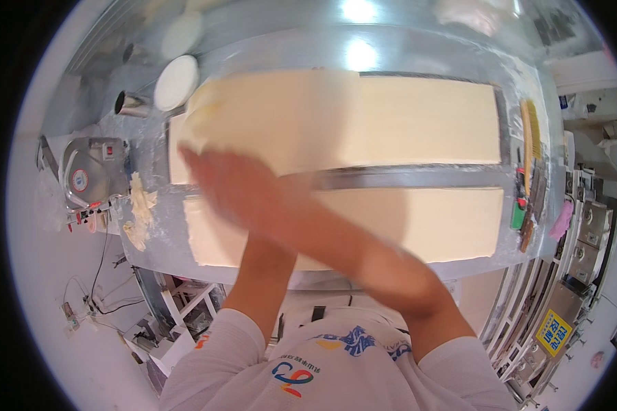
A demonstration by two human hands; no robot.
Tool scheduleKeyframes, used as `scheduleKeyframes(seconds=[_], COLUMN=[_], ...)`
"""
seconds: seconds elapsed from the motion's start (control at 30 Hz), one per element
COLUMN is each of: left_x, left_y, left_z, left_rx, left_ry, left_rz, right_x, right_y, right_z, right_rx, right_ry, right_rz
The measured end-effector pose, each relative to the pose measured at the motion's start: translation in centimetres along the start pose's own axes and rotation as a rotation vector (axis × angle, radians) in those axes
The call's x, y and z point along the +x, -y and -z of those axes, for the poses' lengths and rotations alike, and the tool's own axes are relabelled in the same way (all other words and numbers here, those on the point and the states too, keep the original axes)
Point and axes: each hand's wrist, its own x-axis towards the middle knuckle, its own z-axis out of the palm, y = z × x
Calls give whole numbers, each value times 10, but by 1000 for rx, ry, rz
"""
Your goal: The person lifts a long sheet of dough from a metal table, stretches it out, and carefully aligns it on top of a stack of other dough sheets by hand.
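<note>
Two long pale dough sheets lie on the metal table, a far one (432, 122) and a near one (439, 222). Over the left half of the far sheet is a blurred pale layer (274, 109), apparently dough, its top edge rising above the sheet. My right hand (236, 188) reaches across to the left, above the gap between the sheets, smeared by motion. My left forearm (257, 284) passes beneath the right arm; the left hand is mostly hidden behind it. What the fingers hold, if anything, does not show.
At far left are a round white lid or plate (176, 83) and a metal cup (131, 104). A metal machine (92, 171) and dough scraps (141, 205) sit at left. A yellow-bristled brush (531, 133) and a green-handled tool (518, 212) lie along the right edge.
</note>
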Motion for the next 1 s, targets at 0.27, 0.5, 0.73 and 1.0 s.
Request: scheduleKeyframes(seconds=[0.27,0.5,0.73,1.0], left_x=[-8,-55,-166,-242], left_y=[-152,-272,-365,-383], left_z=[157,282,375,388], left_rx=[-143,-149,-54,-10], left_ry=[43,19,-183,-264], left_rz=[-96,-230,-356,-377], right_x=[-168,-60,118,147], right_y=[16,-2,61,37], right_z=[-83,-264,-346,-284], right_rx=[1107,2029,2528,2228], right_ry=[-18,-143,-244,-253], right_rz=[-907,-768,-250,-464])
